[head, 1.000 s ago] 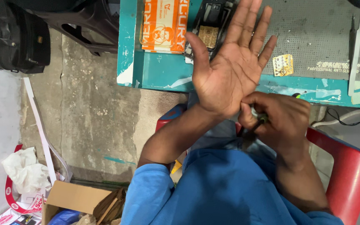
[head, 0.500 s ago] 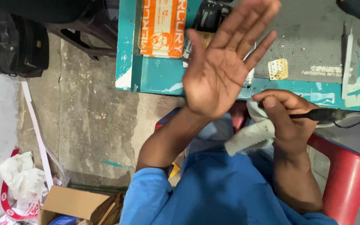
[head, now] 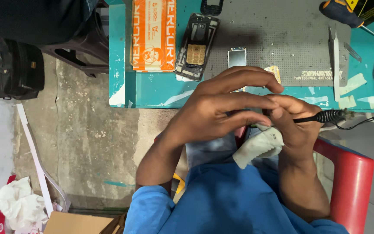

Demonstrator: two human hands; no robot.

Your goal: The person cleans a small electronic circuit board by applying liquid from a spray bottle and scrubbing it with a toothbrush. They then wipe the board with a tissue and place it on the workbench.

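Your left hand [head: 215, 110] hovers over the lap with fingers stretched flat and close together, palm down. I can't tell if it grips anything; the fingertips overlap your right hand [head: 293, 125]. That one is closed around a black ribbed-handled corded tool [head: 325, 117], probably a soldering iron, and also pinches a crumpled white cloth [head: 258, 145] that hangs under it, just off the table's [head: 152, 93] front edge.

Risks, as judgement:
- If that tool is hot, the left fingers lie right beside it: a burn is likely, and the cloth could scorch.
- The black cord [head: 369, 123] trails over the red plastic chair arm [head: 351, 182]; a tug could jerk the tool.
- The opened black phone body with exposed keypad board [head: 195, 47] sits near the table edge, close to your knuckles; a bump could knock it off.

Hard to make out:
- The tool's tip is hidden behind the hands.
- A small silver rectangular part [head: 237, 57] is partly covered by your left fingers.
- The orange-handled screwdriver [head: 345, 13] is cut off at the top.
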